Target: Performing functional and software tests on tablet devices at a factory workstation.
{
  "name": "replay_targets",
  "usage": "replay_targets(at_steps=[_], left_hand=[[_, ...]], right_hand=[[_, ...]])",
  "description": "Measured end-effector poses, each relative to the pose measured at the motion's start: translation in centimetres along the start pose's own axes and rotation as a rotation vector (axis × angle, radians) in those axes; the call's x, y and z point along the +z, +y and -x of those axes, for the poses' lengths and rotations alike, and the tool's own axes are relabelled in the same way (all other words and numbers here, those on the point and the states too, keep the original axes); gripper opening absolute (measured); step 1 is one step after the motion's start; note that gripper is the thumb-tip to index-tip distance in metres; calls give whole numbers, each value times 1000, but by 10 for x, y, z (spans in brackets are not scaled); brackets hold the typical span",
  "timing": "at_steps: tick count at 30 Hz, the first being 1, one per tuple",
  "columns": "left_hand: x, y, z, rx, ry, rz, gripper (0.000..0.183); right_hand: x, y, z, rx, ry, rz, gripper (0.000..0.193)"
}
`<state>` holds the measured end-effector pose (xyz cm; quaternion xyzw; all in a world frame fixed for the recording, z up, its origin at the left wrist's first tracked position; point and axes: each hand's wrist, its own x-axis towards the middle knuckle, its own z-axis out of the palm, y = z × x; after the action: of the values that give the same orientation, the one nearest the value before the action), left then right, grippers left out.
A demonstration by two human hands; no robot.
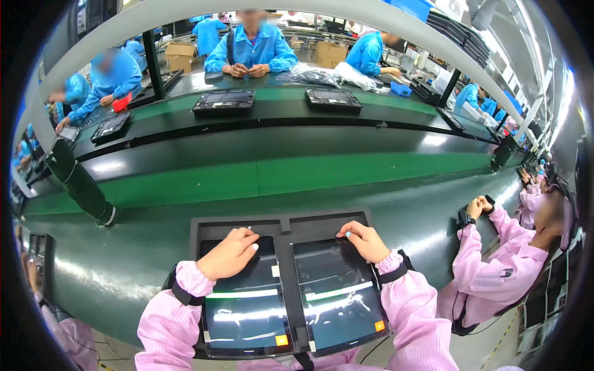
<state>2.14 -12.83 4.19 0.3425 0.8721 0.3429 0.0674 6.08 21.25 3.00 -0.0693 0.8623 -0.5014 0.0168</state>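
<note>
In the lower middle of the frame, a left display panel and a right display panel lie side by side in a black divided tray. Their long axes run from top to bottom, lower ends leaning a little to the right; each has an orange sticker near its lower right corner. The left hand is over the left panel's upper part, fingers bent; the right hand is at the right panel's upper end. Most of each panel extends below its hand. I cannot tell whether either hand grips.
</note>
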Motion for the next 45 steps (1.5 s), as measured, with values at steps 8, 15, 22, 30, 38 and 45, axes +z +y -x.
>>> replay_targets(at_steps=[8,15,22,30,38,45], left_hand=[[-2,10,-3,-24,-95,80,40],[-14,19,-6,-61,-139,20,48],[-10,40,41,213,-39,-118,41],[-6,56,95,37,-11,-254,35],[-13,67,124,-17,78,-277,36],[8,72,182,-232,359,-122,42]], right_hand=[[-9,2,-1,23,-155,-251,20],[-7,1,-8,54,-167,-337,19],[-8,3,-6,39,-125,-329,18],[-9,2,-5,65,-113,-276,17],[-16,-24,84,-181,219,35,21],[13,-31,133,-182,278,296,20]])
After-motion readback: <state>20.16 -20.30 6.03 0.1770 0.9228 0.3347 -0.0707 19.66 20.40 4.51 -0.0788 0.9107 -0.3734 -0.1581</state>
